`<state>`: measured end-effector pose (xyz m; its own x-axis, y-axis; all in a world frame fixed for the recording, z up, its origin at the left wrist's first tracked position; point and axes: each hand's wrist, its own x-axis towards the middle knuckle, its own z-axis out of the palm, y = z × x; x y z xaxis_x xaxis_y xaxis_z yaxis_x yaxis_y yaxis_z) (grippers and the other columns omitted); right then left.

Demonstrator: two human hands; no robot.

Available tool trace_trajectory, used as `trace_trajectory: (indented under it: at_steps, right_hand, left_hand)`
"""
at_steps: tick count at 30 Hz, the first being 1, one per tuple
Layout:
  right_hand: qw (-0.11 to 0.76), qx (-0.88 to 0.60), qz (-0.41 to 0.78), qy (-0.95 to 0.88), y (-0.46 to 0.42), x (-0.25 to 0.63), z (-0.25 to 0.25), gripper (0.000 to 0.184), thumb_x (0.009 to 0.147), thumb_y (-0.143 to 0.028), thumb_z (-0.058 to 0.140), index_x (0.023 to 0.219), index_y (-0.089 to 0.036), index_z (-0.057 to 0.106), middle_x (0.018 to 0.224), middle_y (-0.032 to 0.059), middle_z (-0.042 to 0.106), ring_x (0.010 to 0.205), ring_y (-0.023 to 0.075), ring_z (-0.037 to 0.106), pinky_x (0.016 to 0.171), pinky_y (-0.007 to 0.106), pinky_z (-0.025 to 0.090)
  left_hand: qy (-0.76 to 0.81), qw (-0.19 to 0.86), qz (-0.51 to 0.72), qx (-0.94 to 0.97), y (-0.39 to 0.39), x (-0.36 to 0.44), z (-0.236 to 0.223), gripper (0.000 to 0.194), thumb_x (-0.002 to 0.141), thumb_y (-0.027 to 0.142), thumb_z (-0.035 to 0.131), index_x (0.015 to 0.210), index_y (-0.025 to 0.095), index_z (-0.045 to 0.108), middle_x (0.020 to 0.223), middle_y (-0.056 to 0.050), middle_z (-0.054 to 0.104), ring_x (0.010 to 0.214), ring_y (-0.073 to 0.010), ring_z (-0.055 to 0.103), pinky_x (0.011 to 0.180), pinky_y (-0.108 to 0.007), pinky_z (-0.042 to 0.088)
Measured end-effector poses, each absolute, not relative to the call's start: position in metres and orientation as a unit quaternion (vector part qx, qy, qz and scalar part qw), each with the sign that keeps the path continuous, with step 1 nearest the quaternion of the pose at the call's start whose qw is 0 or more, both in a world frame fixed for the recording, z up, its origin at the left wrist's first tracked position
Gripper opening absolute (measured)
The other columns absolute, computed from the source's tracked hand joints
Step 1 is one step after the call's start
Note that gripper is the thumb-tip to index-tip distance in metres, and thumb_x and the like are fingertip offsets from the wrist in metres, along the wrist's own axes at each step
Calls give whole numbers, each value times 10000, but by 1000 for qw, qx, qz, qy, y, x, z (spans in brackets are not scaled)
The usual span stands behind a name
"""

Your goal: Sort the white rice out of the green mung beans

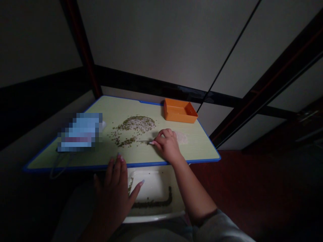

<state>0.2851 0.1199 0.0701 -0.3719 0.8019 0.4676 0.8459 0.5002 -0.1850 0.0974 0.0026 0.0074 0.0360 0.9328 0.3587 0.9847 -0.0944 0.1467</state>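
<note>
While your right hand (168, 146) is pinching a thin stick (143, 142) among beans (133, 124), your left hand (113, 191) is spreading over a white tray (147, 185).

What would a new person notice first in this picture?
The bright orange tray stands at the far edge of the pale green board. A spread of small green seeds lies mid-board, beside the right hand. Below the board, the left hand is over a white tray holding a line of seeds.

Lt grey sleeve (219, 229) on R arm; long pale polished nails (151, 143).
</note>
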Motion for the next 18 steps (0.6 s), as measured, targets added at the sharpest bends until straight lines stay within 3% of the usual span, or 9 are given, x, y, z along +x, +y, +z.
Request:
trace_trajectory:
  at_steps: [9,14,18]
  right_hand:
    - [309,-463,-23,-831,115,297,71,250,943,-354,519,845,-206,695,1009,62,609,1012,193,472,882,321,334]
    - [351,-562,-56,-747,115,303,72,257,952,-281,456,820,-182,652,953,71,602,958,205,472,868,328,343]
    - [332,-640,-39,-691,120,313,70,264,955,-251,437,806,-178,642,912,80,608,923,217,475,831,324,351]
  left_hand:
    - [-673,57,-179,-716,2,98,10,778,876,492,278,1483,54,64,1551,-228,271,1459,-347,167,1104,-699,162]
    - [-674,54,-184,-713,2,98,11,766,884,476,286,1489,80,33,1558,-211,267,1465,-331,160,1121,-684,146]
    - [-668,61,-184,-718,2,98,10,769,889,476,283,1488,77,10,1557,-213,265,1462,-336,164,1107,-703,156]
